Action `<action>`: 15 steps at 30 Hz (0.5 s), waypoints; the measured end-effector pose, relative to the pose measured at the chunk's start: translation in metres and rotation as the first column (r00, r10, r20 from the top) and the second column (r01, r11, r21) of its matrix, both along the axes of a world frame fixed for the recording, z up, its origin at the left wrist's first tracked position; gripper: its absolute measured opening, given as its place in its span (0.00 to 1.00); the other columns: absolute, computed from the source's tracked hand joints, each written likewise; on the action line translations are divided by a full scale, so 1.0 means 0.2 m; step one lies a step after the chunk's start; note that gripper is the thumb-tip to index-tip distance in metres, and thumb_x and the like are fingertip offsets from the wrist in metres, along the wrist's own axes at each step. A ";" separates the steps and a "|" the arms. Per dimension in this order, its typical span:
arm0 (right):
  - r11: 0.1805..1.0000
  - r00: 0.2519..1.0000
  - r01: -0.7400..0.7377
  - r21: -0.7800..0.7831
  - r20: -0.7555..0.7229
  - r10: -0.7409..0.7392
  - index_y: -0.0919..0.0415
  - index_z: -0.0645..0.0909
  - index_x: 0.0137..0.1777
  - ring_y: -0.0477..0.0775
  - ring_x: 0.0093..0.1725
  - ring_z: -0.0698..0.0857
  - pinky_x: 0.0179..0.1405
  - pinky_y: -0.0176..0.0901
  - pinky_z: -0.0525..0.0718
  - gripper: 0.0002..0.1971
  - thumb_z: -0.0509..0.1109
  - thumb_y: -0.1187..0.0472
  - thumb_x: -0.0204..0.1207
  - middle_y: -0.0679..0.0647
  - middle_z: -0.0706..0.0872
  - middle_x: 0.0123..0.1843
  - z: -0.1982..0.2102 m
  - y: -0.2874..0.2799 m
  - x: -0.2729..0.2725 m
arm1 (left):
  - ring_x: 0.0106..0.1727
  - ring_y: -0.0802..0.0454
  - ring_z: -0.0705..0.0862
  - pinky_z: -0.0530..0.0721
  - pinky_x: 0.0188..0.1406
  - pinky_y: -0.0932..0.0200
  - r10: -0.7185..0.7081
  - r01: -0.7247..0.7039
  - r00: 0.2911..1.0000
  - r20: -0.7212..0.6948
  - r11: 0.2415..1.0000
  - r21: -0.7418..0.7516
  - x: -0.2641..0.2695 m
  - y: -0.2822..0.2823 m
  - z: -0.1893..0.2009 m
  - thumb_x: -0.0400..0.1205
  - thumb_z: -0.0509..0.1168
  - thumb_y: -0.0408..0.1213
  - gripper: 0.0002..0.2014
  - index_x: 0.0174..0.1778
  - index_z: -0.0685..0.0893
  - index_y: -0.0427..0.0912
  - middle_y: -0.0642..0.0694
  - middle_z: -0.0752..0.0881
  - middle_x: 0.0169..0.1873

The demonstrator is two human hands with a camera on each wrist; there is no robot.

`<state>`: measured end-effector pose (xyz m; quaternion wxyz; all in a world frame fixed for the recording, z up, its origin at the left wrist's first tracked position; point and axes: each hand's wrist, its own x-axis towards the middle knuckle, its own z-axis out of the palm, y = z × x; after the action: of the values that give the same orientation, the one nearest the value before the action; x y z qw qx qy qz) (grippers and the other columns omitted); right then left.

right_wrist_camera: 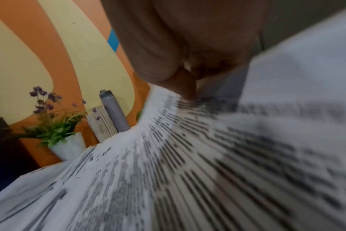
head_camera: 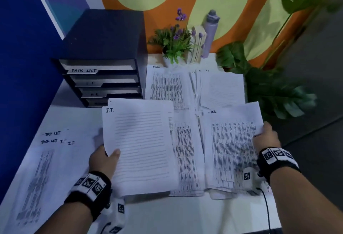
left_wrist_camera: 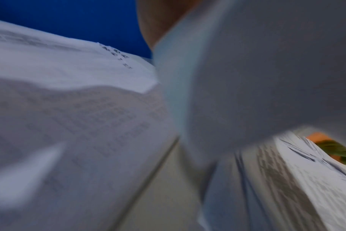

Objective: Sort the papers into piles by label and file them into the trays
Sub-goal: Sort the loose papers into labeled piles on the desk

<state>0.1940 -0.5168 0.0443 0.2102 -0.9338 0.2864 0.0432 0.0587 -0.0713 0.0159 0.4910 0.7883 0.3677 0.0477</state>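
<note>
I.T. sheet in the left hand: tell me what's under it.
Under the I.T. sheet a second sheet peeks out at the top, and a table-printed page shows at its right edge. Anything else beneath is covered.

White table carries paper piles, tray unit, potted plant, bottle.

Hands: 2, left hand and right hand.
Wrist bands with markers: 2, one per wrist.
Tray unit: 1, with 4 trays showing at the front.
Tray labels: 4; the lowest is too blurred to read.
Paper piles on the table: at least 5; sheets overlap, exact count cannot be told.
Bottles: 1, lilac.
Potted flowering plants: 1.
Large leafy plants: at least 1.
</note>
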 end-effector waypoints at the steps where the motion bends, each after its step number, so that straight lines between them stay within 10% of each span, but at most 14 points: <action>1: 0.995 1.000 -0.017 -0.100 -0.023 0.015 0.53 0.60 0.81 0.73 0.67 0.72 0.65 0.64 0.73 0.30 0.63 0.62 0.79 0.68 0.70 0.72 0.01 0.01 0.01 | 0.55 0.40 0.85 0.80 0.57 0.53 -0.012 0.012 1.000 -0.002 1.000 -0.019 0.02 -0.03 -0.01 0.80 0.69 0.32 0.12 0.59 0.85 0.36 0.38 0.88 0.53; 4: 0.980 0.986 -0.144 -0.140 0.066 0.154 0.53 0.63 0.80 0.71 0.72 0.67 0.70 0.66 0.67 0.33 0.70 0.60 0.76 0.65 0.65 0.77 0.00 0.12 0.05 | 0.51 0.43 0.85 0.80 0.54 0.56 -0.014 0.013 1.000 -0.002 0.995 -0.099 0.06 -0.14 -0.03 0.79 0.71 0.32 0.11 0.57 0.85 0.37 0.42 0.88 0.49; 6: 0.930 0.943 -0.319 0.183 0.154 0.294 0.57 0.70 0.78 0.65 0.72 0.73 0.73 0.59 0.70 0.27 0.70 0.59 0.78 0.63 0.72 0.75 -0.04 0.25 0.05 | 0.49 0.44 0.86 0.80 0.52 0.57 -0.001 0.002 1.000 0.005 0.989 -0.146 0.09 -0.21 -0.04 0.78 0.73 0.32 0.10 0.54 0.86 0.37 0.43 0.88 0.47; 10: 0.572 0.897 -0.346 0.744 0.084 0.434 0.53 0.79 0.67 0.49 0.62 0.84 0.68 0.51 0.80 0.22 0.74 0.47 0.75 0.53 0.86 0.65 -0.10 0.57 -0.06 | 0.45 0.45 0.88 0.84 0.48 0.56 -0.011 0.010 1.000 -0.005 0.979 -0.201 0.14 -0.30 -0.06 0.72 0.79 0.37 0.14 0.52 0.86 0.39 0.44 0.90 0.45; 15: 0.477 0.952 -0.290 0.830 0.197 0.236 0.48 0.79 0.63 0.56 0.59 0.88 0.63 0.61 0.84 0.23 0.75 0.60 0.66 0.51 0.91 0.56 -0.23 0.70 -0.11 | 0.50 0.48 0.88 0.85 0.57 0.53 0.022 -0.020 1.000 0.006 0.965 -0.261 0.17 -0.36 -0.07 0.74 0.77 0.47 0.16 0.54 0.87 0.45 0.49 0.90 0.48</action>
<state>0.1711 -0.3770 -0.0015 0.6373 -0.7446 0.0762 0.1832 0.0920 -0.1428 0.0022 0.5917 0.7126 0.3769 0.0075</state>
